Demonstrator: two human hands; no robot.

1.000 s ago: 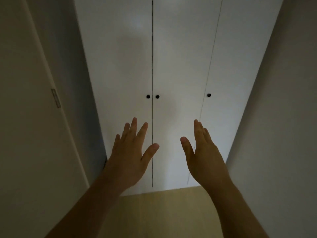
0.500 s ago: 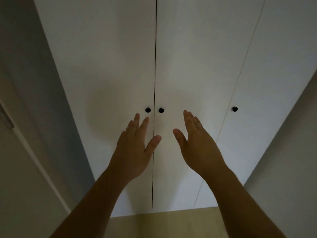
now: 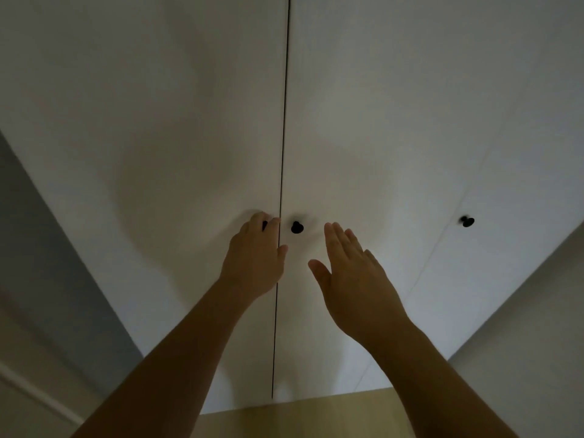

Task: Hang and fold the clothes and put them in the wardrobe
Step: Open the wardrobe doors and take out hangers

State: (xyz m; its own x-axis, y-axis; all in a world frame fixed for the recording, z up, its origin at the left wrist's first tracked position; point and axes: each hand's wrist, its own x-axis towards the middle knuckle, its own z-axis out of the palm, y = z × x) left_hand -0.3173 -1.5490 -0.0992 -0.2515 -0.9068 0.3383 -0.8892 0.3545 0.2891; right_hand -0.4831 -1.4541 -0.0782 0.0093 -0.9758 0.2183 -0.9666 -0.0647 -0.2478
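On the far left I see a grey wall [image 3: 41, 248]. Next comes the wardrobe [image 3: 379, 105], big and white. It is right in front of me and fills most of the view. Its doors are shut.

My left grip [image 3: 256, 257] is up at the left door [image 3: 158, 121]. Its fingers are curled round the little black left knob [image 3: 264, 225], so I see only a dark bit of it between them. The thumb lies by the thin dark line where two doors meet.

Just past that line is the middle knob [image 3: 297, 227], round and black, with nothing touching it.

My right grip [image 3: 354, 279] is wide, with fingers straight and close together and the thumb out to the side. It holds nothing. It is near the middle knob, a bit below and to the right. I cannot tell if it touches the door.

Further right is the third door [image 3: 521, 153] with the right knob [image 3: 466, 221]. Down low is a strip of pale wood floor [image 3: 300, 418].
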